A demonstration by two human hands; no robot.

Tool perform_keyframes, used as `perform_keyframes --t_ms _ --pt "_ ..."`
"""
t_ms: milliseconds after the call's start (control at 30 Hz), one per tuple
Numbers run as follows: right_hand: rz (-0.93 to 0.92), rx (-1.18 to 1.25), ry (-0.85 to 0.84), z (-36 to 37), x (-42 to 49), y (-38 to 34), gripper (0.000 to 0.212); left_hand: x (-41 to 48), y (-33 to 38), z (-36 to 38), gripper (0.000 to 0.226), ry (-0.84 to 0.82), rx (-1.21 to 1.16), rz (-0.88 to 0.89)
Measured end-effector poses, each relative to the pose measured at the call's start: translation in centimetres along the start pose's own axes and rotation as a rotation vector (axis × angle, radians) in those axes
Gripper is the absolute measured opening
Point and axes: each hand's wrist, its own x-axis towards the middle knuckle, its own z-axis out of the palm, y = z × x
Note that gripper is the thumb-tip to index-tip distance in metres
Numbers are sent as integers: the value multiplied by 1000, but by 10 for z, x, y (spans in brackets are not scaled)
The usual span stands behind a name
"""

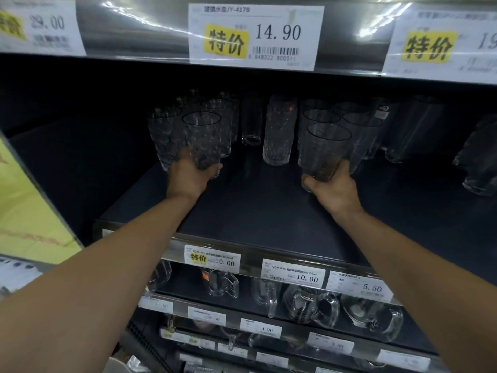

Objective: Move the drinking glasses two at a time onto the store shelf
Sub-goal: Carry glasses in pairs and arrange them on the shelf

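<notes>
Your left hand [192, 175] is curled round the lower part of a dimpled glass [201, 135], thumb on the near side and fingers wrapped under its base. Your right hand [334, 184] grips a plain glass [326, 149] the same way, low on its body, thumb showing at the left. Both glasses stand upright over the dark shelf [255, 208]; you cannot tell whether their bases touch it. The dimpled glass sits just in front of a cluster of dimpled glasses [217, 114], close enough to crowd your fingers. The plain glass is just in front of other plain glasses [360, 127]. Between the two groups stands a tall patterned glass [278, 130]. A price tag [255, 36] reading 14.90 hangs overhead, and mugs [309, 305] line the level below.
</notes>
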Motion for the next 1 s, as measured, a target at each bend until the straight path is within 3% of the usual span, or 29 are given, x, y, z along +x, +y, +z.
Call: perform_keyframes --t_ms 300,1000 --pt "-15 -3 74 3 6 5 72 8 -2 4 71 -12 45 48" --pt "-1 7 57 3 5 5 70 18 -14 5 63 -29 78 85"
